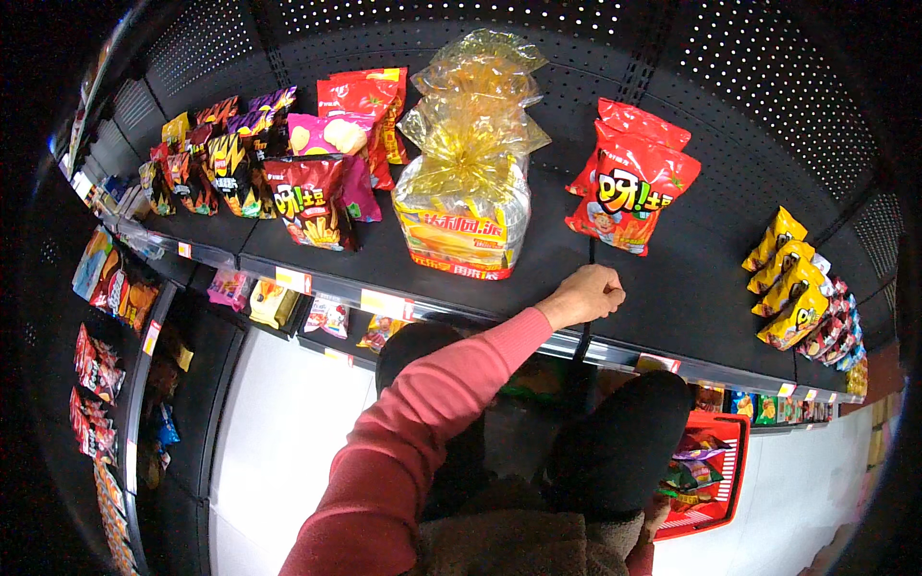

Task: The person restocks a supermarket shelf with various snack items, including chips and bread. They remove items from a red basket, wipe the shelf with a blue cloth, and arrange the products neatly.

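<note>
Left hand (pixel 588 293): grip clenched on thin black divider (pixel 588 257), upright on shelf (pixel 384 254).
Beside: red snack bags (pixel 629 187).

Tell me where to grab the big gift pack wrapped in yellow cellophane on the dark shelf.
Probably take the yellow cellophane gift pack by its gathered neck, where the wrap pinches in above the wide clear body, coming from the shelf's front edge. The left hand rests fisted just in front and to its right; snack bags crowd its left.

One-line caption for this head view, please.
Left hand, in a pink sleeve, rests fisted on a dark shop shelf between a cellophane-wrapped gift pack and red snack bags.
</note>
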Demonstrator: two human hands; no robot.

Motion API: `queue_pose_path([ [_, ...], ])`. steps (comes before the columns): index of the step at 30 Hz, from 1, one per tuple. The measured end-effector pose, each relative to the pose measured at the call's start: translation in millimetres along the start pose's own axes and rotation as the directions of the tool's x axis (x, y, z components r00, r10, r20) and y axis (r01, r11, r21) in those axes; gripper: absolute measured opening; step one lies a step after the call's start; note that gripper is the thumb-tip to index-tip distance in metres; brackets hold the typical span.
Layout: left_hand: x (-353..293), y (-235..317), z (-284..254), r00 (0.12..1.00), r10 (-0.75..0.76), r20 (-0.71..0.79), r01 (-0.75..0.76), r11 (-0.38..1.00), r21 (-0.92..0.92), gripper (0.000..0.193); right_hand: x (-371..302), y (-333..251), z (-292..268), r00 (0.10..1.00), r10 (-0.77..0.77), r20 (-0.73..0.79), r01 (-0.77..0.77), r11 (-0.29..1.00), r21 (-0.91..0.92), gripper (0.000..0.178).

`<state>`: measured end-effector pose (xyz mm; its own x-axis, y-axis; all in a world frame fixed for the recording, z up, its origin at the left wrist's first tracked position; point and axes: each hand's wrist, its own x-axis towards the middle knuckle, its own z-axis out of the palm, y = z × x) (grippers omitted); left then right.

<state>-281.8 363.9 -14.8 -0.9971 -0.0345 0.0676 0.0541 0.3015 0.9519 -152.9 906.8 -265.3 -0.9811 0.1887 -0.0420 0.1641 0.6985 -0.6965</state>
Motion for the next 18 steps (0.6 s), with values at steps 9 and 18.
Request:
queue_pose_path([
  [9,-0.9,0.0,-0.6,1.0,0.012,0.015,-0.012,1.0,-0.018,0.021,-17.2,-133.9,-100.7,0.973,-0.204,-0.105,0.221,0.958,0.183,0.006],
  [18,-2.9,6.5,-9.7,1.0,-0.009,0.027,0.011,0.997,-0.08,0.02,-18.7,-375.4,-210.7,0.823,-0.548,-0.15,0.509,0.828,-0.236,0.041],
])
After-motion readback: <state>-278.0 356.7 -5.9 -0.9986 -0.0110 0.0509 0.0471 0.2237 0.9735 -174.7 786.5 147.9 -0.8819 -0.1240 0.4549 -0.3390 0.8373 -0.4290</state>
